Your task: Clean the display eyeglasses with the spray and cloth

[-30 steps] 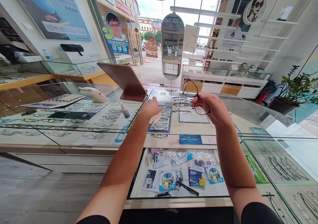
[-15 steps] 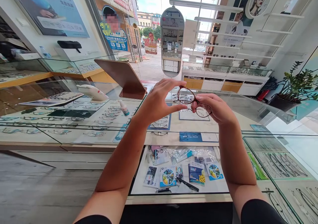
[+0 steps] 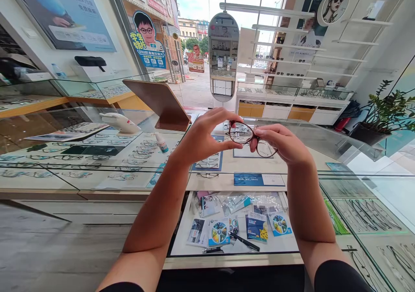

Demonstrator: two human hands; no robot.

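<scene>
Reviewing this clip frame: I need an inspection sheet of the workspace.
Surface: glass display counter, with eyewear frames displayed.
Job's things: one pair of dark-rimmed, round glasses, held up above the counter.
Clutter: leaflets, clear plastic packets and a black pen in the near lower section; a small bottle farther left.
Hands: right hand pinches the glasses near the bridge; left hand has thumb and fingers spread about one lens, firmness of grip unclear.
Cables: nothing seen.
Surroundings: oval mirror, wall shelves, potted plant, street beyond.
</scene>
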